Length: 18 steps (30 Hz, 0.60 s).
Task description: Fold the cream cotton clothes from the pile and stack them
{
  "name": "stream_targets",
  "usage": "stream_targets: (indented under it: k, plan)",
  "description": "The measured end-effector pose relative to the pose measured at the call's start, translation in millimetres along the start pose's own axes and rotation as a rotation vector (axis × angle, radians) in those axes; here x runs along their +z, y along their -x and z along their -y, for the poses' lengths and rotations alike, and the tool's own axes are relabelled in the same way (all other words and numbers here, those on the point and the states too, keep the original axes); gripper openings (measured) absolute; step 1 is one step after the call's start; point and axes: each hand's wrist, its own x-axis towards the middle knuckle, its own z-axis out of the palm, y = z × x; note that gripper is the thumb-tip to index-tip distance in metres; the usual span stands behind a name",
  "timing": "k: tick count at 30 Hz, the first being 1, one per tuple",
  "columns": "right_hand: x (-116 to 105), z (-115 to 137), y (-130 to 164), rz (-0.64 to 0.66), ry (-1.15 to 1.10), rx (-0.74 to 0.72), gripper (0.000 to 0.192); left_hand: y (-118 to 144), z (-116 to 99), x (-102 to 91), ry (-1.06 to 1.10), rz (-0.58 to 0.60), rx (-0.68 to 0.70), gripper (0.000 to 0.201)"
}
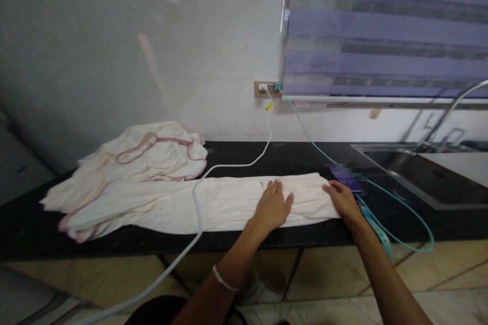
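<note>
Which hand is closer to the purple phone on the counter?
Right. The right hand rests on the end of the cream cloth, just beside the purple phone. The left hand lies flat on the cloth, farther left of it.

Lighting: dim, soft daylight through striped blind. Glare: faint streaks on glossy wall. Shadows: weak, diffuse. Image: slightly soft, edges curved by wide lens, a small patch pixelated.

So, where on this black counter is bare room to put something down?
Bare counter lies behind the cream cloth, between the white cable and teal cable. A strip lies between purple device and sink. Crowded left: cloth heap.
</note>
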Motion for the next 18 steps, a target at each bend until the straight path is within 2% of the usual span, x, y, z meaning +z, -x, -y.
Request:
stream_targets:
  k: [4, 6, 8, 11, 15, 16, 18]
  plan:
    - [-2, 0, -2, -0.098, -0.124, 0.134, 0.030, -8, -9, 29.6, -0.126, -0.036, 0.003, 0.068]
    - [-4, -1, -4, -0.126, -0.235, 0.194, 0.033, -7, -11, 35.5, -0.121, -0.055, 0.017, 0.067]
    - [-5, -2, -6, -0.089, -0.357, 0.225, 0.037, -6, -13, 38.2, -0.105, -0.067, 0.022, 0.068]
    - [-6, -5, -5, 0.026, -0.470, 0.247, 0.038, -9, -13, 38.0, -0.070, -0.062, 0.022, 0.071]
    - [-3, -8, 0, 0.099, -0.561, 0.292, 0.034, -17, -20, 25.0, -0.046, 0.066, 0.000, 0.071]
    - [-2, -9, 1, 0.088, -0.585, 0.295, 0.036, -19, -26, 19.7, -0.042, 0.064, -0.005, 0.069]
    - [-1, -7, 3, 0.054, -0.611, 0.287, 0.043, -24, -41, 9.9, 0.015, -0.014, 0.019, 0.064]
